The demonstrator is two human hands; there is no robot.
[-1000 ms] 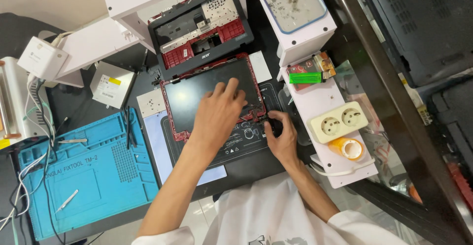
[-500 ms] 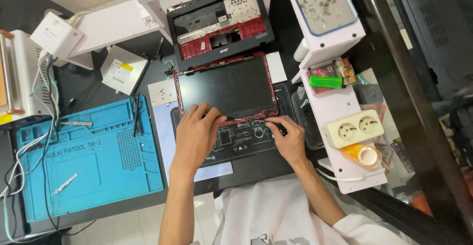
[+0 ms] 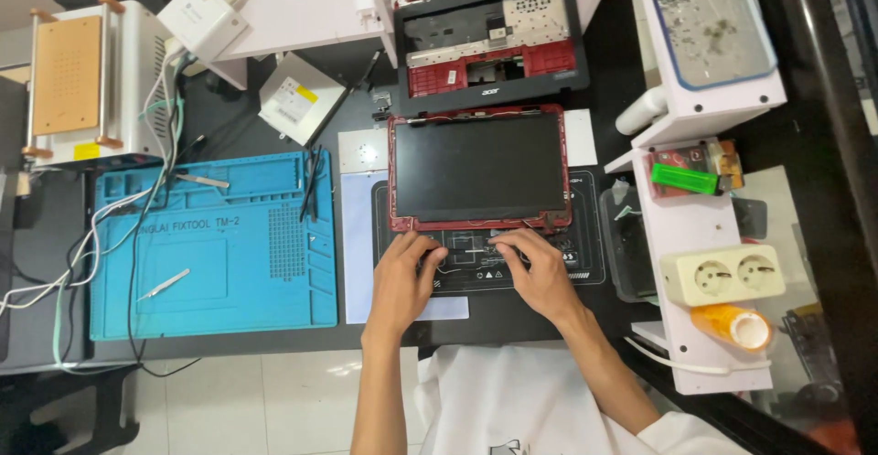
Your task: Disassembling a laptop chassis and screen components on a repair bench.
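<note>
A red-framed laptop screen panel (image 3: 479, 170) lies flat on a black work mat (image 3: 585, 263) at the table's middle. My left hand (image 3: 402, 277) rests just below the panel's lower left corner, fingers bent on the mat. Near the panel's lower right edge, my right hand (image 3: 538, 267) has its fingertips at thin cables (image 3: 466, 252) that run between both hands. What the fingers pinch is too small to tell. A black and red laptop base shell (image 3: 489, 39) lies behind the panel.
A blue silicone repair mat (image 3: 215, 245) with tweezers (image 3: 165, 283) lies left. A white machine (image 3: 82, 80) stands far left. A white shelf (image 3: 700, 226) on the right carries a socket strip (image 3: 722, 274), an orange tape roll (image 3: 736, 325) and a green lighter (image 3: 684, 179).
My view has shifted, so the laptop parts sit lower in the frame. My left hand came off the screen panel down to its lower edge. My right hand moved left toward the cables.
</note>
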